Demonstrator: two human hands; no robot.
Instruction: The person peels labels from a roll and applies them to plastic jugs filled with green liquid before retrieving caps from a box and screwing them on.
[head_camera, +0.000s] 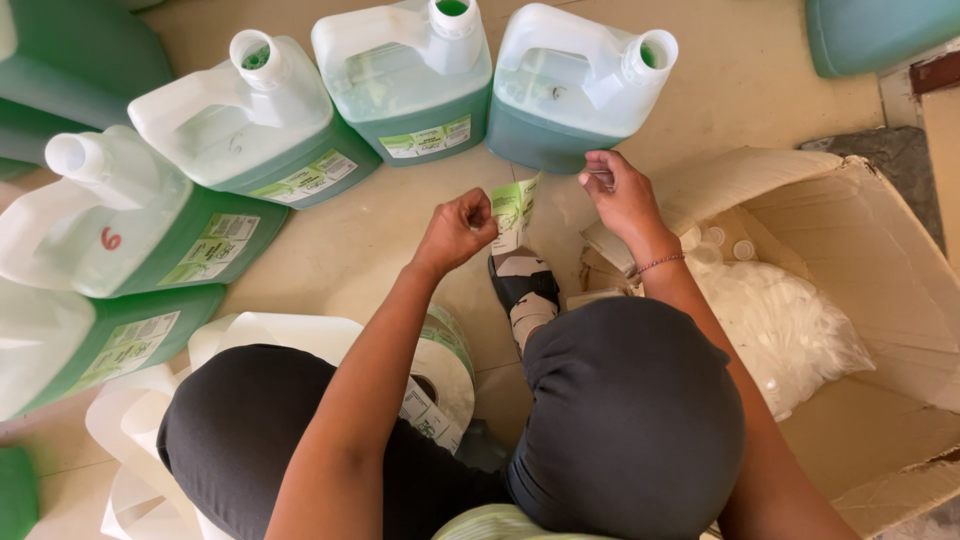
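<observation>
My left hand (458, 228) pinches a small green and white label (514, 212) that hangs between both hands. My right hand (618, 192) has its fingers closed just in front of an open plastic jug (575, 85) of green liquid; whether it holds a strip of backing I cannot tell. A roll of labels (440, 375) lies on the floor between my knees, with white backing paper (255, 330) trailing left.
Several open jugs of green liquid, such as one (405, 75) and another (255, 120), stand in an arc on the tiled floor, most with labels on. An open cardboard box (880, 300) at right holds a bag of white caps (790, 325). My sandalled foot (525, 285) rests ahead.
</observation>
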